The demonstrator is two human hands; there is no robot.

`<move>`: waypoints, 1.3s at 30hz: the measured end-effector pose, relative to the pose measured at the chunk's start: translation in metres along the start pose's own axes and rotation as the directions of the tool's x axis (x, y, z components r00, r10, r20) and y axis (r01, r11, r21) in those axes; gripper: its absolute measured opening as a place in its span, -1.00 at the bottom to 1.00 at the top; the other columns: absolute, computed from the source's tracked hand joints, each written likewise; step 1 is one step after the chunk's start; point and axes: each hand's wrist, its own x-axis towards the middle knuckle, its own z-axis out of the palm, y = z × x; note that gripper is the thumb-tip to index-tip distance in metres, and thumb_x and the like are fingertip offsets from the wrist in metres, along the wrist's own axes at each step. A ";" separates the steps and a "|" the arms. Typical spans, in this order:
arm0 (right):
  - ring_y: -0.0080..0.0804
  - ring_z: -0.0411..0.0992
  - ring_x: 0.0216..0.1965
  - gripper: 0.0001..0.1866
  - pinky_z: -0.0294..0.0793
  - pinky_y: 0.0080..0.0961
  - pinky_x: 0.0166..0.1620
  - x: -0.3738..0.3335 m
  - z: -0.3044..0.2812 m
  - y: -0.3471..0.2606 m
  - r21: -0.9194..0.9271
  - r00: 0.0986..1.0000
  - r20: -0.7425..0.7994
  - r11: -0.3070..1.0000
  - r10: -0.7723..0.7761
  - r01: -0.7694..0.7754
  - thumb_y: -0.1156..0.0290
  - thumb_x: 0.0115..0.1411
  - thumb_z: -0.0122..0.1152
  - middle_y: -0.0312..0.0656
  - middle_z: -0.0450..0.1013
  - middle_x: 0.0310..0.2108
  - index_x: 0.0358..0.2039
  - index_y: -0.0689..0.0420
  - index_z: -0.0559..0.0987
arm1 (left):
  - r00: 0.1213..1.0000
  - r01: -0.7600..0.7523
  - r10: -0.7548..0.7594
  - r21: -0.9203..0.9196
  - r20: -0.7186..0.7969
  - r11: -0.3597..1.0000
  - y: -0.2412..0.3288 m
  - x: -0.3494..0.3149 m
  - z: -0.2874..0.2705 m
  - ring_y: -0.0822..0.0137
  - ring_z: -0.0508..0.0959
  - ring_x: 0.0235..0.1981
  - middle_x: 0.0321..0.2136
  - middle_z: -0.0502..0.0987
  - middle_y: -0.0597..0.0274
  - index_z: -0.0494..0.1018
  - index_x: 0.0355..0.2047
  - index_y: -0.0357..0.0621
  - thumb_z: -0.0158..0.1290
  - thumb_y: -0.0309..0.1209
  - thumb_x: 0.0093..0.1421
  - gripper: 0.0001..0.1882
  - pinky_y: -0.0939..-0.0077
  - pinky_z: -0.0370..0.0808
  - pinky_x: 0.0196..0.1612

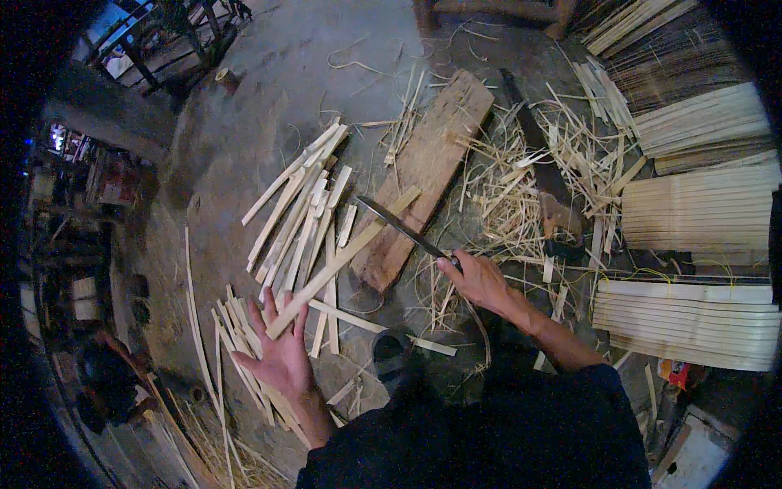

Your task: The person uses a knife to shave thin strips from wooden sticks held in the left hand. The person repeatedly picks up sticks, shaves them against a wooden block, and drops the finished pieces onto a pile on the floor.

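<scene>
My right hand [482, 283] is closed round the dark handle of a long knife [411, 231]. Its narrow blade points up and left, crossing over a pale bamboo strip [350, 259]. The strip's far end lies over a worn wooden plank [456, 110] on the floor. At the strip's near end, my left hand [281, 354] has its fingers spread and palm turned up, the strip lying against the fingers. Loose split strips [297, 204] form a pile just beyond my left hand, and more strips [244, 350] lie beside it.
Thin shavings [509, 200] are heaped right of the plank, with a handsaw [533, 147] lying among them. Bundles of flat slats [692, 204] line the right side. A dark shoe [391, 350] shows between my arms. A low wooden piece of furniture [497, 12] stands at the far edge.
</scene>
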 end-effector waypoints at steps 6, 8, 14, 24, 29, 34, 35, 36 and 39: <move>0.18 0.44 -0.47 -0.52 0.40 0.02 -0.42 -0.001 0.003 -0.005 0.044 0.998 -0.061 0.998 -0.035 0.038 -0.06 0.23 -0.08 0.16 0.46 -0.52 -0.22 0.18 0.40 | 0.961 -0.277 0.276 0.146 0.029 0.950 -0.021 0.047 0.014 0.18 0.33 0.08 0.01 0.38 0.10 0.31 -0.07 -0.09 -0.21 0.02 0.27 -0.54 0.09 0.25 0.04; 0.16 0.43 -0.49 -0.55 0.37 -0.01 -0.44 -0.002 0.003 -0.008 0.051 0.997 -0.065 0.998 -0.043 0.047 -0.02 0.24 -0.08 0.14 0.43 -0.55 -0.22 0.18 0.38 | 0.871 -0.454 0.491 0.406 0.015 0.793 -0.036 0.058 0.027 0.21 0.38 0.00 -0.15 0.44 0.13 0.34 -0.14 -0.13 -0.23 0.00 0.29 -0.55 0.19 0.28 0.02; 0.11 0.43 -0.50 -0.50 0.36 -0.06 -0.40 -0.012 -0.016 -0.071 0.095 0.978 0.134 0.985 -0.159 0.147 -0.08 0.25 -0.16 0.08 0.41 -0.58 -0.16 0.15 0.36 | 0.685 -0.631 0.727 0.544 0.054 0.553 -0.070 0.080 0.058 0.39 0.27 -0.51 -0.57 0.22 0.31 0.21 -0.43 -0.09 -0.25 -0.16 0.34 -0.70 0.50 0.35 -0.40; 0.12 0.44 -0.27 -0.47 0.39 -0.09 -0.21 0.007 -0.018 -0.051 0.195 0.994 -0.007 0.975 -0.105 0.105 -0.03 0.27 -0.19 0.14 0.47 -0.36 -0.30 0.25 0.48 | 0.564 -0.501 0.782 0.863 0.266 0.067 -0.090 0.080 0.085 0.41 0.27 -0.57 -0.57 0.24 0.32 0.21 -0.47 -0.09 -0.19 -0.14 0.30 -0.69 0.49 0.32 -0.44; 0.11 0.46 -0.37 -0.44 0.41 -0.09 -0.32 0.048 -0.024 -0.004 0.262 0.990 0.073 0.956 0.118 -0.133 -0.06 0.23 -0.11 0.17 0.47 -0.43 -0.30 0.30 0.48 | 0.599 -0.610 0.781 0.733 0.178 0.301 -0.090 0.083 0.098 0.45 0.19 -0.59 -0.62 0.18 0.32 0.17 -0.45 -0.11 -0.29 -0.10 0.34 -0.64 0.54 0.27 -0.47; 0.14 0.45 -0.34 -0.46 0.41 -0.09 -0.24 0.020 -0.003 0.000 0.274 0.994 -0.090 0.961 0.066 -0.040 -0.01 0.25 -0.13 0.15 0.47 -0.41 -0.21 0.28 0.50 | 0.582 -0.651 0.812 0.630 0.054 0.424 -0.100 0.091 0.110 0.38 0.31 -0.52 -0.58 0.25 0.29 0.24 -0.23 -0.14 -0.33 -0.07 0.35 -0.63 0.54 0.35 -0.37; 0.15 0.45 -0.33 -0.47 0.41 -0.09 -0.23 0.025 -0.007 0.010 0.270 0.994 -0.095 0.962 0.051 -0.024 0.00 0.25 -0.13 0.15 0.47 -0.40 -0.20 0.28 0.48 | 0.482 -0.652 0.842 0.741 0.242 0.160 -0.092 0.097 0.104 0.36 0.34 -0.48 -0.56 0.26 0.27 0.24 -0.21 -0.15 -0.32 -0.10 0.35 -0.64 0.52 0.37 -0.34; 0.16 0.45 -0.32 -0.48 0.41 -0.08 -0.22 0.024 -0.012 0.019 0.260 0.994 -0.095 0.965 0.049 -0.023 0.00 0.25 -0.12 0.15 0.47 -0.39 -0.19 0.27 0.47 | 0.403 -0.602 0.812 0.790 0.422 -0.112 -0.087 0.102 0.099 0.35 0.37 -0.43 -0.54 0.28 0.25 0.25 -0.18 -0.17 -0.32 -0.12 0.35 -0.65 0.51 0.39 -0.31; 0.18 0.44 -0.32 -0.51 0.40 -0.07 -0.22 0.017 -0.012 0.016 0.222 0.982 -0.184 0.975 0.045 -0.003 0.01 0.25 -0.12 0.15 0.47 -0.37 -0.16 0.24 0.41 | 0.630 -0.587 0.732 0.776 0.259 0.231 -0.078 0.096 0.114 0.31 0.40 -0.31 -0.50 0.31 0.21 0.27 -0.16 -0.26 -0.28 -0.24 0.34 -0.69 0.50 0.42 -0.26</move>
